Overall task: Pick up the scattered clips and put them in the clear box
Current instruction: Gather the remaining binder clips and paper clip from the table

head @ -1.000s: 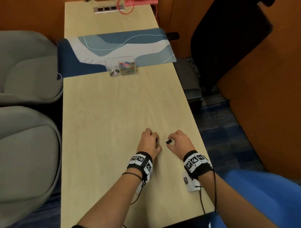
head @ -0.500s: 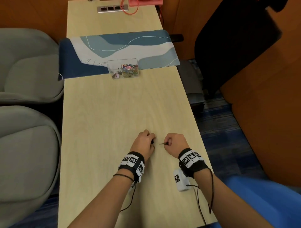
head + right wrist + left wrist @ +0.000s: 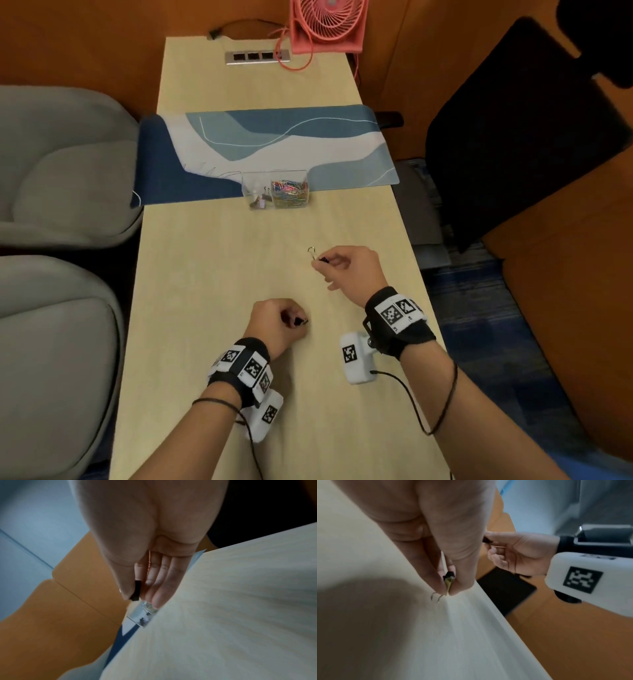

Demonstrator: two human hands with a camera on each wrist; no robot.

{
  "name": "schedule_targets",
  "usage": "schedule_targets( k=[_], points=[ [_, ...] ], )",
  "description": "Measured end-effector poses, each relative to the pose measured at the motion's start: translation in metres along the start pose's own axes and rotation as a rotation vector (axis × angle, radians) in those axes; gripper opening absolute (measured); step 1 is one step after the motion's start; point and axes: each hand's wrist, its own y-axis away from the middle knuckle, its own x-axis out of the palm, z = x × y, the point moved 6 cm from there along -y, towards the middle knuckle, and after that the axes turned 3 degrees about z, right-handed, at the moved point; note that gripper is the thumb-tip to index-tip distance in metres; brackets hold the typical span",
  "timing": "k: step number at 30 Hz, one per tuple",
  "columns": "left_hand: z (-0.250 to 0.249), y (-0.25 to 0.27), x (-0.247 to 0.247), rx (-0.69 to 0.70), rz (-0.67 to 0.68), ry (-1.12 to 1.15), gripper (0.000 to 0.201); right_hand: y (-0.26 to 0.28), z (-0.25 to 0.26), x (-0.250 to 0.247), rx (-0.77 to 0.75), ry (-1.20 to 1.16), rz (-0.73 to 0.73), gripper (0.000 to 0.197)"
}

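My right hand (image 3: 329, 262) pinches a small black binder clip (image 3: 322, 259) above the wooden table, its wire loop sticking up toward the far side. In the right wrist view the black clip (image 3: 137, 590) sits between thumb and fingers. My left hand (image 3: 294, 320) pinches a second black binder clip (image 3: 301, 321) low over the table near me; the left wrist view shows that clip (image 3: 448, 580) between thumb and fingertip, wire handles pointing down. The clear box (image 3: 275, 189) stands farther away at the edge of the blue mat, with binder clips in its left part and coloured paper clips in its right.
A blue and white desk mat (image 3: 267, 150) lies across the table behind the box. A pink fan (image 3: 327, 24) and a power strip (image 3: 257, 56) stand at the far end. Grey seats (image 3: 58, 164) are to the left, a black chair (image 3: 527, 130) to the right.
My right hand has lifted off the table and moved forward toward the box with its clip. The left hand stays near, still holding its clip. The head view has tilted up.
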Motion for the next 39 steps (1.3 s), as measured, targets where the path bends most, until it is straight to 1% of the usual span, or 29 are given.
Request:
schedule_targets(
  k=[2,4,7,9,11,13,16,20,23,26,28,31,33,36,39],
  points=[
    [-0.003,-0.022,-0.039,0.011,-0.103,0.062,0.017,-0.029,0.029,0.006,-0.057,-0.055,0.001,0.011],
    [-0.009,-0.045,-0.081,0.051,-0.216,0.084,0.015,-0.059,0.056,0.012,-0.130,-0.046,0.016,0.014],
    [-0.021,-0.077,-0.146,0.104,-0.400,0.129,0.011,-0.107,0.092,0.017,-0.254,0.035,0.011,0.016],
    [-0.026,-0.099,-0.180,0.150,-0.500,0.165,0.016,-0.136,0.110,0.020,-0.333,0.125,-0.031,0.015],
    [-0.026,-0.121,-0.203,0.182,-0.554,0.210,0.021,-0.160,0.119,0.024,-0.347,0.149,-0.067,0.014],
    [-0.023,-0.143,-0.214,0.180,-0.584,0.223,0.022,-0.176,0.121,0.031,-0.316,0.100,-0.064,0.012],
    [-0.021,-0.171,-0.212,0.161,-0.559,0.193,0.019,-0.191,0.117,0.040,-0.302,0.072,-0.068,0.008],
    [-0.019,-0.192,-0.193,0.194,-0.514,0.144,0.015,-0.206,0.104,0.043,-0.276,0.098,-0.111,0.013],
    [-0.016,-0.202,-0.182,0.224,-0.476,-0.011,0.013,-0.211,0.100,0.043,-0.317,0.182,-0.118,0.015],
    [-0.019,-0.204,-0.175,0.256,-0.444,-0.187,0.007,-0.215,0.099,0.043,-0.336,0.243,-0.104,0.015],
    [-0.023,-0.202,-0.173,0.301,-0.452,-0.272,0.010,-0.216,0.100,0.045,-0.358,0.298,-0.084,0.015],
    [-0.025,-0.200,-0.168,0.383,-0.462,-0.387,0.019,-0.216,0.102,0.047,-0.391,0.371,-0.052,0.012],
    [-0.022,-0.199,-0.165,0.395,-0.481,-0.404,0.023,-0.216,0.103,0.050,-0.397,0.431,-0.026,0.010],
    [-0.020,-0.195,-0.160,0.385,-0.491,-0.409,0.025,-0.216,0.108,0.057,-0.417,0.577,0.006,0.006],
    [-0.014,-0.185,-0.161,0.363,-0.559,-0.343,0.020,-0.215,0.113,0.068,-0.449,0.779,0.073,0.003]
  ],
)
